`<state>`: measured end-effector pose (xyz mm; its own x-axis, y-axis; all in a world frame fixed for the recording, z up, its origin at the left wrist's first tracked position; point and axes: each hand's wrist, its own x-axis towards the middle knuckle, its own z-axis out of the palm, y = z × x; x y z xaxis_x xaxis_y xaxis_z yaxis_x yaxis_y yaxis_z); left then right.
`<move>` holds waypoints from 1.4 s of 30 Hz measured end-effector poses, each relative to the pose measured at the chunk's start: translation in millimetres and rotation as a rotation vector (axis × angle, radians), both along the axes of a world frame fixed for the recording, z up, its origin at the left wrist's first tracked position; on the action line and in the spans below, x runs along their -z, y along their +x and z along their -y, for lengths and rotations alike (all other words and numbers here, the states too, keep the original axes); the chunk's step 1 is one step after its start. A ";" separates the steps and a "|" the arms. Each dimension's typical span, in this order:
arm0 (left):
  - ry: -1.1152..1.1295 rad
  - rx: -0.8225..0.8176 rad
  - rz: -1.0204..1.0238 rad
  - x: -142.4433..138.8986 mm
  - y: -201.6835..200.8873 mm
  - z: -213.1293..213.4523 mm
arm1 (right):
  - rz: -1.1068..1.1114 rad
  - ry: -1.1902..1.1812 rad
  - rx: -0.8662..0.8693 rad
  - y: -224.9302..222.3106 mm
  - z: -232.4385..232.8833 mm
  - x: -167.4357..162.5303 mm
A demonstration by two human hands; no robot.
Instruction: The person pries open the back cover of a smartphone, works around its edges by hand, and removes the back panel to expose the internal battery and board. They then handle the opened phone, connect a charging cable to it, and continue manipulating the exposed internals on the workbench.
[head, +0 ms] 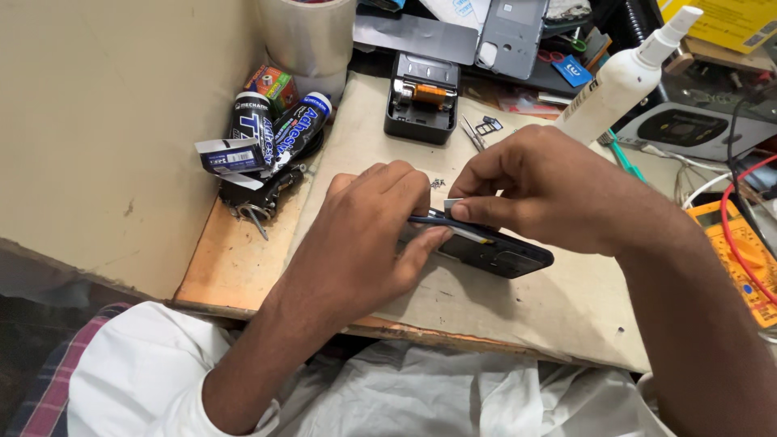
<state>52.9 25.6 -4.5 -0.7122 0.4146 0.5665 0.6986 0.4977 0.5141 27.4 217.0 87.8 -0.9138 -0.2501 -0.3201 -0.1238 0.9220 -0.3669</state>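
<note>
1. The worn beige work mat [518, 307] covers the orange-brown wooden bench [227, 267], and everything in hand lies at its middle.
2. The dark, flat, rectangular phone body [506, 257] rests on the mat with its long axis running from upper left to lower right; its free end points lower right, and the other end is hidden under the hands.
3. The left hand [368, 235] lies over the phone's left end, fingers curled and pressed together along the upper edge, so it is as near as the other hand.
4. The right hand [538, 182] comes from the right, thumb and forefinger pinching a thin blue-edged strip or tool [437, 220] at the phone's top edge; the phone lies just below and right of those fingertips.
5. Behind stand a white spray bottle [619, 81], a black open box [421, 97] and dark adhesive tubes [279, 133].
</note>
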 end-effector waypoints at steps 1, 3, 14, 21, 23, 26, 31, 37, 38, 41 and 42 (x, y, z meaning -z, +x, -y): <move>-0.007 -0.002 0.019 -0.4 -0.7 0.0 | 0.002 -0.001 -0.011 -2.4 -1.1 0.2; 0.010 0.007 0.031 -1.2 -1.0 0.5 | 0.032 -0.114 -0.071 -8.7 -5.0 1.5; 0.114 0.042 0.134 -3.6 -11.1 1.5 | 0.157 -0.194 -0.201 -28.8 -13.7 4.7; 0.050 0.036 0.048 -0.9 -22.1 -3.8 | -0.016 -0.396 -0.013 -23.6 -32.7 14.6; 0.026 0.016 0.046 0.9 -22.6 -4.7 | -0.072 -0.498 0.053 -15.1 -46.4 21.6; 0.014 -0.005 0.051 4.1 -22.5 -5.4 | -0.129 -0.642 0.118 -3.7 -62.6 35.8; 0.092 -0.011 0.017 7.0 -23.9 -7.5 | -0.314 -0.740 0.198 7.8 -71.2 59.5; 0.029 0.051 0.143 2.6 -34.2 -5.6 | -0.612 -0.589 0.292 18.8 -77.1 74.5; 0.035 0.058 0.135 2.2 -33.8 -4.9 | -0.596 -0.575 0.344 23.8 -78.6 75.6; 0.055 0.083 0.057 0.9 -31.2 -3.1 | -0.570 -0.641 0.415 38.8 -81.6 74.8; 0.059 0.093 0.019 0.6 -28.7 -1.7 | -0.554 -0.734 0.393 44.8 -80.8 74.8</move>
